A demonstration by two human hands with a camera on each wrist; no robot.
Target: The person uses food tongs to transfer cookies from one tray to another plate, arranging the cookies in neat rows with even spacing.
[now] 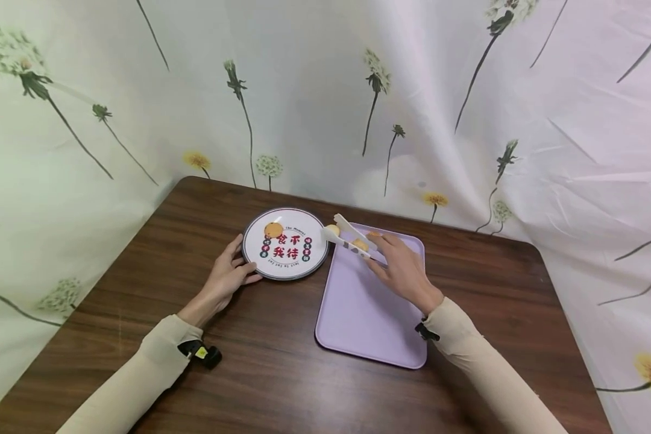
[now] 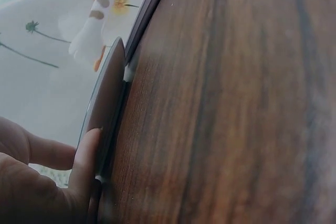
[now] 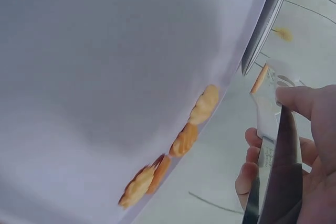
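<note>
At the left rim of a round white plate (image 1: 290,268) with red lettering, my left hand (image 1: 223,278) grips the edge between thumb and fingers. A round cookie (image 1: 273,230) lies on the plate's upper left. My right hand (image 1: 404,270) holds white tongs (image 1: 352,246) with dark spots, over the far end of a lilac tray (image 1: 369,313). Between the tong tips, near the plate's right rim, is a cookie (image 3: 259,79). Several cookies (image 3: 185,140) lie along the tray's far edge in the right wrist view, partly hidden by the tongs and hand in the head view.
Plate and tray stand side by side on a dark brown wooden table (image 1: 271,361). Behind the table hangs a pale curtain (image 1: 314,108) printed with dandelions. A dark strap (image 1: 427,330) circles the right wrist, and another strap (image 1: 192,349) with a small device circles the left.
</note>
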